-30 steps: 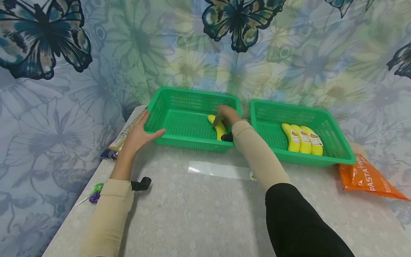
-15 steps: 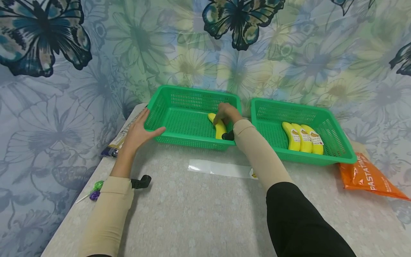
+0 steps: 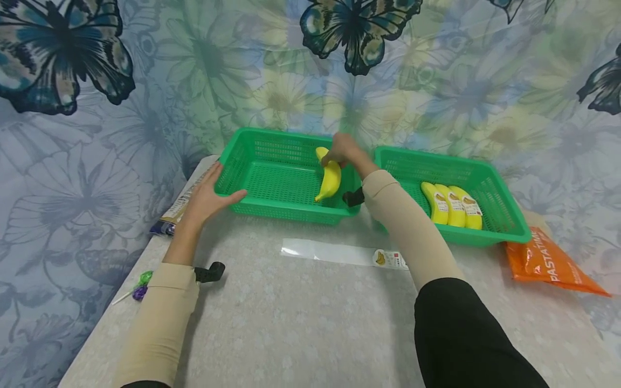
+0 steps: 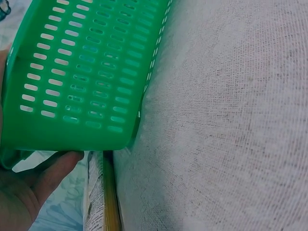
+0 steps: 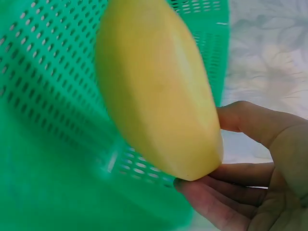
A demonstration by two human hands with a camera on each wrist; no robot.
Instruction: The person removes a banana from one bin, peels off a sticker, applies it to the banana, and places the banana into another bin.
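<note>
A yellow banana [image 3: 330, 175] hangs just above the right end of the left green basket [image 3: 286, 213], and my right hand [image 3: 345, 149] pinches it near its upper end. In the right wrist view the thumb and fingertips [image 5: 231, 117] press the end of the banana [image 5: 159, 86] from two sides. My left hand [image 3: 206, 198] rests with spread, fairly straight fingers against the left front corner of this basket. The left wrist view has the thumb [image 4: 57, 171] beside the perforated basket wall [image 4: 91, 130]; the other fingers are mostly hidden.
Three labelled bananas [image 3: 452, 206] lie in the right green basket [image 3: 485, 237]. An orange pasta bag [image 3: 553, 264] stands to its right. Before the baskets lies a clear strip with a banana label [image 3: 388, 258]. Lollipops [image 3: 140, 285] and a dark packet [image 3: 170, 218] are at left.
My right hand has lifted the banana from the left basket's floor and moved up and slightly right, uncovering the strip's label. The left hand has stayed at the basket corner.
</note>
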